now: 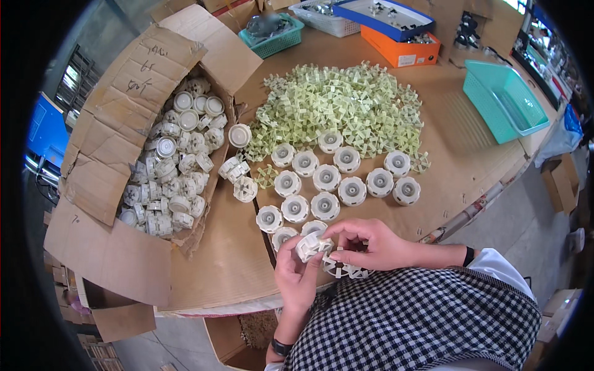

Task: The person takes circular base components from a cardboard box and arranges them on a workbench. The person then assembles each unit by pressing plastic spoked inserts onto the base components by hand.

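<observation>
My left hand (pixel 293 279) is closed round a white round plastic part (pixel 309 245) with notched sides, held just above the table's near edge. From the right, my right hand (pixel 374 244) reaches to the same part, with its thumb and forefinger at the rim. Several small white plastic clips (pixel 348 270) show under the right hand's fingers; whether they are gripped or lie beneath is unclear. Beyond both hands, several similar white round parts (pixel 326 177) stand in loose rows with their ringed centres up. Behind them rises a large heap of pale yellow-green plastic clips (pixel 346 102).
An open cardboard box (pixel 93 130) full of white round parts is at the left, its flaps spread out. A few such parts (pixel 245 189) lie beside it. A green basket (pixel 504 102) stands at the right. An orange box (pixel 402 48), a blue tray (pixel 380 12) and baskets line the back.
</observation>
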Available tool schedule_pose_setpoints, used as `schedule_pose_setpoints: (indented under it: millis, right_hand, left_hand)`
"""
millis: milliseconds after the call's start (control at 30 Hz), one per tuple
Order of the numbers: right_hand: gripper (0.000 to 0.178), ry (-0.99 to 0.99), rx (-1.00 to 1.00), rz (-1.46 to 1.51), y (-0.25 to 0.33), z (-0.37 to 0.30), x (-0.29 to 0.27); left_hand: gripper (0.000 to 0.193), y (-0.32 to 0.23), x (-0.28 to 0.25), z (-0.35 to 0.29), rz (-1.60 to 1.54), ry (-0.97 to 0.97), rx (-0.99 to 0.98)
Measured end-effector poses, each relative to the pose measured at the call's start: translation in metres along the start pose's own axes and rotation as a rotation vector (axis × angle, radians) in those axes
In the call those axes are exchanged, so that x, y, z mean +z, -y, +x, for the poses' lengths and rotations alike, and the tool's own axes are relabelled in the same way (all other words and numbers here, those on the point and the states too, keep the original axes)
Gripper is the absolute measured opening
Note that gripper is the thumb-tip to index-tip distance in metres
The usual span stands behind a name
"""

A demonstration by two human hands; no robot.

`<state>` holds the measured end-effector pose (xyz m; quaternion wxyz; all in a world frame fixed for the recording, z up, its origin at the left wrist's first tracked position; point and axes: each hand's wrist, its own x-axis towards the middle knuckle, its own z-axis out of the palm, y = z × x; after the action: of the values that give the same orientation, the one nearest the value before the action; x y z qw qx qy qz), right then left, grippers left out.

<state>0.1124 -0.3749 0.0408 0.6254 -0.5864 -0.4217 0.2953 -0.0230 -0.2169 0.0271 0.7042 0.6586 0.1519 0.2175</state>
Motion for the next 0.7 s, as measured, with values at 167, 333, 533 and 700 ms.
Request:
schedule_pose_setpoints:
  millis: [167, 333, 533, 700]
  right_hand:
    - [0.035, 0.014, 0.025, -0.004, -0.001, 0.003, -0.002]
    - [0.034, 0.018, 0.086, 0.025, 0.0, 0.006, -0.002]
    - [0.035, 0.085, 0.167, 0.06, -0.005, 0.009, -0.006]
    - [0.033, 0.108, 0.199, 0.113, -0.011, 0.009, -0.005]
  left_hand:
    - [0.037, 0.002, -0.002, -0.001, 0.111, 0.0, 0.039]
    - [0.038, 0.008, -0.005, -0.001, 0.2, 0.014, 0.076]
    - [0.035, 0.007, -0.001, -0.001, 0.251, 0.013, 0.052]
    - [0.046, 0.008, 0.0, 0.002, 0.175, -0.013, -0.042]
